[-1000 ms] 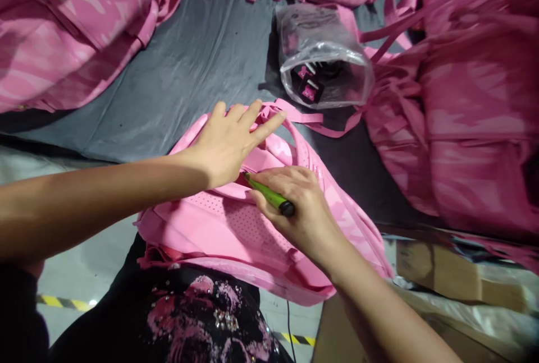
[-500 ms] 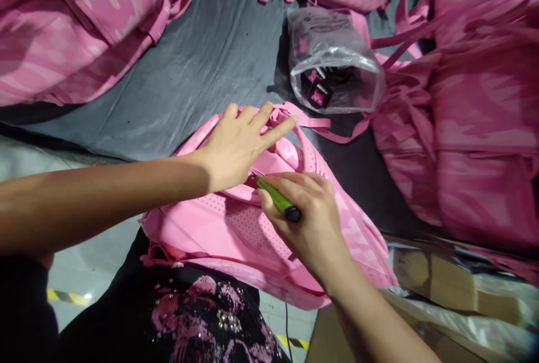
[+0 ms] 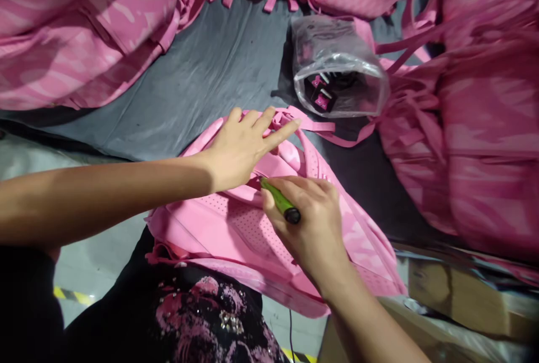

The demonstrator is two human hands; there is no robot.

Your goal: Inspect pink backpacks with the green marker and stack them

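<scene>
A pink backpack [image 3: 248,228] lies at the table's edge against my lap, its dotted padded back and straps facing up. Flat on its upper part rests my left hand [image 3: 242,147], fingers spread and nothing gripped. My right hand [image 3: 314,211] is closed around a slim green tool with a black butt end [image 3: 280,200]. The tool's tip points up and left, at the fold of pink fabric beside my left palm; what kind of tip it has cannot be made out. Pink webbing straps [image 3: 311,124] lie just beyond my left fingertips.
A clear plastic bag [image 3: 337,51], mouth towards me, holds small black tags with pink figures [image 3: 323,99]. Pink camouflage backpacks stand left [image 3: 96,32] and right [image 3: 492,116], others at the back. Dark grey sheeting [image 3: 236,43] covers the table. Cardboard [image 3: 458,295] lies at lower right.
The whole view has shifted slightly, so things sit a little lower and further right. Both hands keep nearly the same pose on the backpack, with the green tool still in the right hand.
</scene>
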